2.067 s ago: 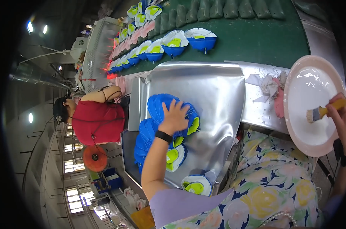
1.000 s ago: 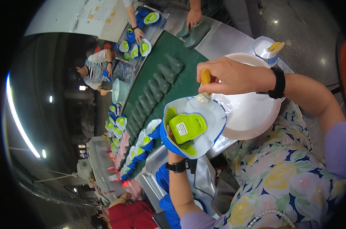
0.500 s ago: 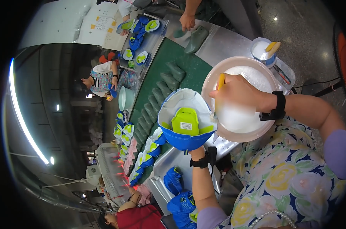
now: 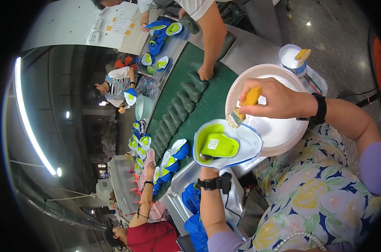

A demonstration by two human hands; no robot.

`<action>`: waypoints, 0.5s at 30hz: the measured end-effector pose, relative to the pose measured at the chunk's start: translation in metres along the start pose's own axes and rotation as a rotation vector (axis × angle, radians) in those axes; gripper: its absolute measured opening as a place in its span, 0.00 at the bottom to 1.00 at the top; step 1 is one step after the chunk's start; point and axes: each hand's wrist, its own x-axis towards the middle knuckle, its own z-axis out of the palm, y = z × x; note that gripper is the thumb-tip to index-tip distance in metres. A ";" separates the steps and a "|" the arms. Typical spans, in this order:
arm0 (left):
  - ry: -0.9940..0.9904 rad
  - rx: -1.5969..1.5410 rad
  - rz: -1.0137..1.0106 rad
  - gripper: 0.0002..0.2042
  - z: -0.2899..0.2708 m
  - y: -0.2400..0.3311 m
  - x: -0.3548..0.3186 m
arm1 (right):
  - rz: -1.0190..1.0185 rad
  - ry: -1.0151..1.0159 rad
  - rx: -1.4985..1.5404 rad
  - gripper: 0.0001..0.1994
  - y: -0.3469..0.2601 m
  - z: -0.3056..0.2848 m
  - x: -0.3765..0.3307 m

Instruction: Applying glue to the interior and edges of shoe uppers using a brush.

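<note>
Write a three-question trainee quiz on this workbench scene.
1. True or false: the right hand holds a brush with a yellow handle.
2. What does the left hand hold up? A) a green last B) a shoe upper C) a cup
3. Fill in: the brush's bristles touch the upper's ____ rim.

Key: 1 true; 2 B; 3 white. The left hand is mostly hidden under the upper, only its wrist with a black watch showing. The white bowl lies behind the brush.
</note>
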 end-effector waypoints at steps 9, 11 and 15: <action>0.378 -0.223 -0.101 0.32 0.018 -0.032 -0.019 | -0.694 -0.261 0.007 0.12 -0.009 0.042 0.007; 0.384 -0.205 -0.077 0.32 0.020 -0.035 -0.021 | -0.618 -0.285 -0.077 0.12 -0.004 0.035 0.013; 0.402 -0.183 -0.030 0.32 0.022 -0.041 -0.020 | -0.340 -0.306 -0.218 0.12 0.006 0.018 0.025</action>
